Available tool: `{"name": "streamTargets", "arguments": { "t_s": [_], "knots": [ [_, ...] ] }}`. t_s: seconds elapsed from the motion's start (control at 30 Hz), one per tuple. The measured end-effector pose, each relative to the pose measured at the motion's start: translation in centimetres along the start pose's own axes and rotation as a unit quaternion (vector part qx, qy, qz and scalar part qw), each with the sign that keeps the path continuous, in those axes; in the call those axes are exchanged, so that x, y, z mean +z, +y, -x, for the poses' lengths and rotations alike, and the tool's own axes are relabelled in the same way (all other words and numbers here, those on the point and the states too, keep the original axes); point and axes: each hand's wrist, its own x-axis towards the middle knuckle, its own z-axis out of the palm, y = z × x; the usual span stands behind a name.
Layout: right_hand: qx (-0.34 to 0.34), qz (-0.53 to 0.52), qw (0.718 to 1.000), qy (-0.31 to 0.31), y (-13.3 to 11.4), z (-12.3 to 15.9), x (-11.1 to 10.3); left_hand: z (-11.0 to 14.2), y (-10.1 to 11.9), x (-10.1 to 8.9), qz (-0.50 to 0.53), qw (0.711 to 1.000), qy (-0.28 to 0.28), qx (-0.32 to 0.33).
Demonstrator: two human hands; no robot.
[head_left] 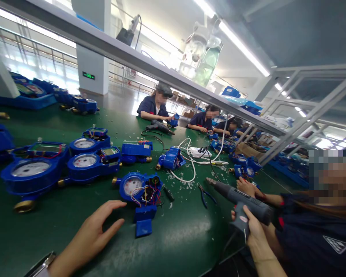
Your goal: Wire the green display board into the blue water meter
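Head view: left hand (88, 240) beside an opened blue water meter (135, 188)

Fingers (112, 206) spread apart, holding nothing, just short of the meter, which lies near centre on the green tabletop (46, 238). Off right, a co-worker's hands (255, 234) grip a heat gun (248, 200).

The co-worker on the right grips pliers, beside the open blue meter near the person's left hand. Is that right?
No: the head view shows the co-worker's hand gripping a heat gun, not pliers. The rest stands: the open blue meter lies near the person's left hand.
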Motion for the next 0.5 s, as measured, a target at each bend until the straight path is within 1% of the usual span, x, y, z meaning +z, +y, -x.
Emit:
{"name": "streamTargets", "arguments": {
  "t_s": [0.07,0.17,0.23,0.33,0.4,0.43,0.5],
  "knots": [
    [0.024,-0.009,1.000,-0.010,1.0,-2.0,0.4,0.1,0.7,0.7,0.011,0.999,-0.012,-0.037],
    [0.027,0.007,1.000,-0.014,2.2,-4.6,0.8,0.0,1.7,1.9,0.037,0.996,-0.021,-0.082],
    [0.017,0.041,0.999,-0.004,2.7,-6.1,0.8,-0.3,2.2,2.8,0.065,0.991,-0.021,-0.113],
    [-0.006,0.129,0.992,0.006,2.8,-8.2,0.3,-0.8,2.8,3.9,0.112,0.981,-0.017,-0.159],
    [-0.038,0.204,0.978,0.003,2.4,-9.4,-0.5,-1.1,3.1,4.3,0.135,0.973,-0.015,-0.188],
    [-0.065,0.243,0.968,0.005,2.1,-9.9,-0.9,-1.2,3.2,4.4,0.144,0.969,-0.014,-0.200],
    [-0.147,0.317,0.937,0.023,1.4,-10.6,-1.7,-1.4,3.3,4.5,0.156,0.963,-0.016,-0.219]
  ]
}}
